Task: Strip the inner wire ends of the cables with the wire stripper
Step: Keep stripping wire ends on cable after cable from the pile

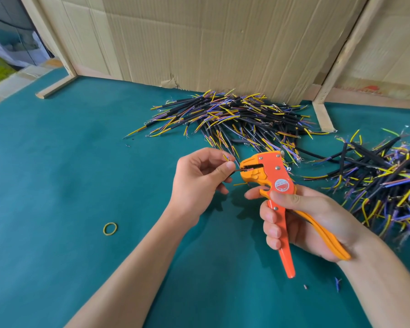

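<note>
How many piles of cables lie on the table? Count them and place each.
2. One pile lies at the back, against the cardboard wall; the other pile lies at the right edge of the view, and may run on out of frame.

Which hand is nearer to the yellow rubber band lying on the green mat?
The left. The left hand pinches a cable up and to the right of the yellow rubber band; the right hand, gripping the wire stripper, sits much farther right across the mat.

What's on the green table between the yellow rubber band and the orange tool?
Only the left hand and its forearm cross there, over bare green table, in the head view.
</note>
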